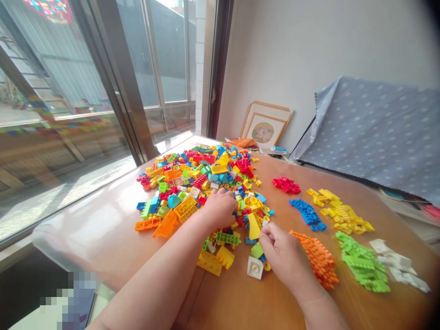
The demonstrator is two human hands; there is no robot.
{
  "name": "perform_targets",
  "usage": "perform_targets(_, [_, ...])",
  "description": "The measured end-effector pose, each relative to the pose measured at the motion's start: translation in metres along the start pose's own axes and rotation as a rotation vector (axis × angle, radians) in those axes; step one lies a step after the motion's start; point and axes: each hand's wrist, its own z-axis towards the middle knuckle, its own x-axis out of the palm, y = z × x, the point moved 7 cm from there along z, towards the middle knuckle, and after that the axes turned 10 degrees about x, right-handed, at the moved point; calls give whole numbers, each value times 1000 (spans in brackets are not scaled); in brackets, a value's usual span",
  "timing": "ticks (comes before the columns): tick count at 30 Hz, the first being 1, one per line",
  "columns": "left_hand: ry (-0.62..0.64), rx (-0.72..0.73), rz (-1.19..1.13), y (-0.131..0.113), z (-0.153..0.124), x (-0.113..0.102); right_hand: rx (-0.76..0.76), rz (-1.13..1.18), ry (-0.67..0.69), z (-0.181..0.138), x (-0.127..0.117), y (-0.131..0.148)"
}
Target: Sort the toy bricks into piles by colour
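My left hand point(222, 208) reaches across into a large mixed pile of toy building bricks point(185, 176). Its fingers are curled downward among the bricks, and whatever they grip is hidden beneath the hand. At the near right edge of the pile, my right hand point(283, 250) is closed with thumb and fingers pressed together; its contents cannot be made out. A curved yellow piece point(254, 226) lies right by those fingertips. Just below are a lime brick point(257, 250) and a white brick point(255, 267). Yellow bricks point(209, 263) lie under my left wrist.
Sorted groups sit on the right of the wooden table point(233, 307): red point(286, 185), blue point(307, 214), yellow point(343, 215), orange point(318, 259), lime point(364, 266) and white bricks point(400, 263). A glass window point(62, 101) borders the left; a dotted cloth point(374, 137) hangs behind.
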Motion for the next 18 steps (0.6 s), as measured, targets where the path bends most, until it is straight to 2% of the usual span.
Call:
perform_targets(6, [-32, 11, -14, -1, 1, -3, 18, -6, -28, -1, -3, 3])
perform_targets(11, [-110, -11, -87, 2, 0, -10, 28, 18, -79, -1, -8, 4])
perform_targets(15, [-151, -3, -234, 5, 0, -11, 44, 50, -104, 2, -5, -1])
perform_targets(18, [-198, 28, -391, 5, 0, -12, 1, 165, -110, 4, 1, -2])
